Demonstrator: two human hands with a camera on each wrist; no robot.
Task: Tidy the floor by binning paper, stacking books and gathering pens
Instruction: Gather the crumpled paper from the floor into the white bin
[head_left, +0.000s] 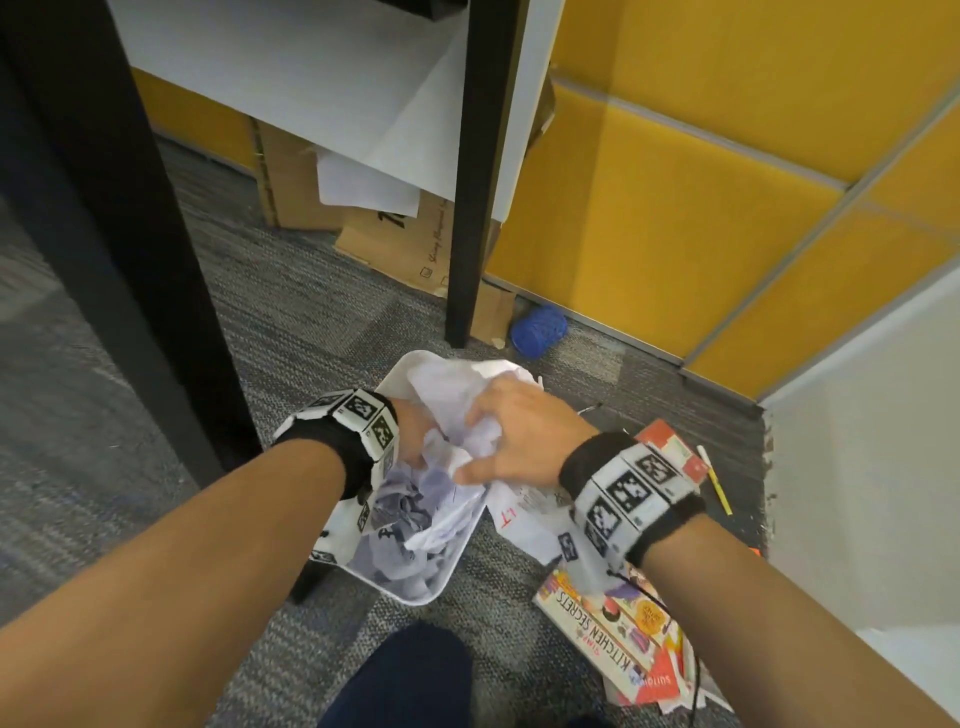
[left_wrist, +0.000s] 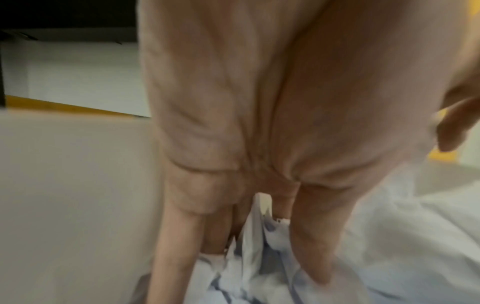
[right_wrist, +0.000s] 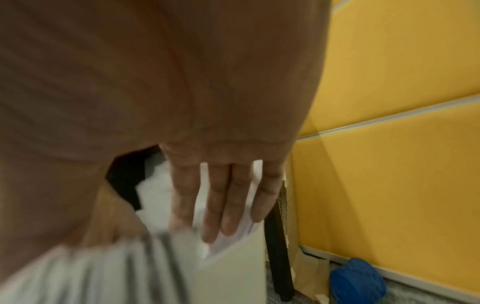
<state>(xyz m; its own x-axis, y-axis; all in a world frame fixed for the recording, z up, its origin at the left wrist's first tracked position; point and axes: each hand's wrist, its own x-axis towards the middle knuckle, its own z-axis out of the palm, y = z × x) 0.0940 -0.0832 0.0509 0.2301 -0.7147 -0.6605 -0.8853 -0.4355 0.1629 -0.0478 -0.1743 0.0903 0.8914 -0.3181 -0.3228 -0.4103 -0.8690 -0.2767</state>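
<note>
Crumpled paper (head_left: 452, 389) heaped over rim of white bin (head_left: 397, 374), centre floor. Left hand (head_left: 413, 434) inside, fingers (left_wrist: 176, 236) straight, poked into wad, gripping nothing. Right hand (head_left: 519, 431) on top, fingers (right_wrist: 215, 201) near-straight, pressing flat. Push straight down, evenly; brace bin against tipping. Loose sheet (head_left: 524, 525) just right of bin.

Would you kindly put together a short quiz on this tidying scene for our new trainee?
1. True or false: the left hand and right hand both touch the crumpled paper in the white bin.
2. What lies beside the black table leg? A) blue yarn ball B) red mug C) shoe
3. Fill in: the books lie on the carpet to the person's ___.
Key: 1 true; 2 A; 3 right.
</note>
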